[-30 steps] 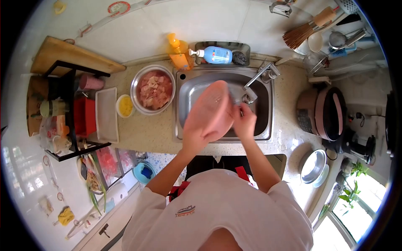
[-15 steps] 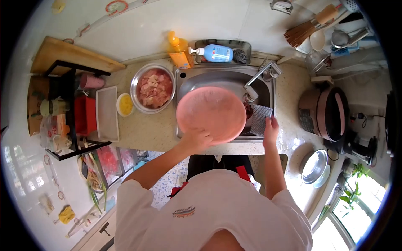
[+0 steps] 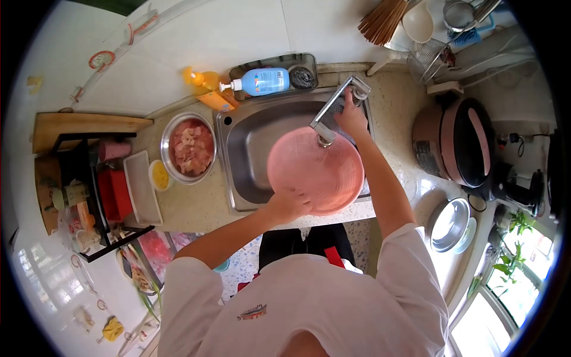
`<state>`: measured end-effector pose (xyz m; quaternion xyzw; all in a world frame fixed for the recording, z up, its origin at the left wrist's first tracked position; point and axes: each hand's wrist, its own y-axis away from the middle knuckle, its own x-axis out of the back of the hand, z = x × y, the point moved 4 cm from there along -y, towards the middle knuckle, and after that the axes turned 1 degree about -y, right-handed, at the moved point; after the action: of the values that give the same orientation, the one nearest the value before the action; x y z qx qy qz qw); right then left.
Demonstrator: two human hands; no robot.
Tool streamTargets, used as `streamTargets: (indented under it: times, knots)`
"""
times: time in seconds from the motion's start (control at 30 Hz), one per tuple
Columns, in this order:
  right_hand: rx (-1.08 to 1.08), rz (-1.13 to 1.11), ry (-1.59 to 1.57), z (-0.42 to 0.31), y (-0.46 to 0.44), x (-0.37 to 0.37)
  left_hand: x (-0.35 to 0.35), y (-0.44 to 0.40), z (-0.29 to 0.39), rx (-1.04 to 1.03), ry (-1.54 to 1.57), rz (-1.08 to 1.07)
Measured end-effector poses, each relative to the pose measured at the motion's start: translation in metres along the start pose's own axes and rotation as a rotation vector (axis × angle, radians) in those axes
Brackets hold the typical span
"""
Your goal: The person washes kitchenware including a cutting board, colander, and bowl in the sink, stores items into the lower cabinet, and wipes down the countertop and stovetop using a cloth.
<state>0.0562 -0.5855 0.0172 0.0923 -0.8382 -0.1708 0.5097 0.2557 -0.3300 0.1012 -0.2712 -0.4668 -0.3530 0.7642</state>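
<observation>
A pink plastic colander (image 3: 318, 169) sits tilted over the right part of the steel sink (image 3: 247, 143). My left hand (image 3: 289, 204) grips its near left rim, fingers curled over the edge. At the far right of the sink, my right hand (image 3: 352, 119) reaches to the faucet (image 3: 338, 107), index finger stretched up against its base and thumb apart. The spout hangs over the colander's far rim. Whether water is running I cannot tell.
Left of the sink stand a metal bowl of raw meat pieces (image 3: 191, 146) and a small yellow-filled bowl (image 3: 159, 175). A blue pump bottle (image 3: 262, 81) lies behind the sink, beside a yellow bottle (image 3: 202, 80). At right are a rice cooker (image 3: 455, 143) and a metal basin (image 3: 449, 225).
My right hand has let go of the grey patterned cloth and moved up to the faucet. The colander has shifted right, under the spout, with my left hand still on its rim.
</observation>
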Motion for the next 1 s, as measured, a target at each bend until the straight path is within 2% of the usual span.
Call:
streamTargets:
  times: [0.13, 0.33, 0.37, 0.47, 0.53, 0.67, 0.8, 0.9, 1.0]
  knots:
    - [0.043, -0.107, 0.113, 0.008, 0.001, 0.011, -0.015, -0.004, -0.005, -0.005, 0.009, 0.013]
    - [0.115, -0.055, 0.146, 0.010, 0.028, 0.036, -0.021, 0.002, -0.033, 0.115, -0.135, -0.018]
    - [0.115, -0.007, 0.092, 0.012, 0.038, 0.045, -0.021, 0.005, -0.039, 0.149, -0.172, -0.043]
    - [0.136, 0.127, -0.100, 0.038, 0.071, 0.060, -0.012, 0.010, -0.040, 0.142, -0.217, 0.129]
    - [0.184, 0.215, -0.266, 0.055, 0.093, 0.067, -0.018, 0.008, -0.038, 0.107, -0.191, 0.136]
    - [0.053, 0.298, -0.583, 0.077, 0.141, 0.073, -0.049, -0.008, -0.044, 0.106, -0.191, 0.201]
    - [-0.081, 0.382, -0.729, 0.106, 0.176, 0.062, -0.072, -0.035, -0.071, 0.203, -0.190, 0.191]
    - [-0.104, 0.358, -0.787, 0.110, 0.199, 0.058, -0.072, -0.037, -0.087, 0.583, 0.017, 0.162]
    - [-0.157, 0.295, -0.722, 0.109, 0.215, 0.057, -0.063, -0.026, -0.092, 0.563, 0.320, 0.372]
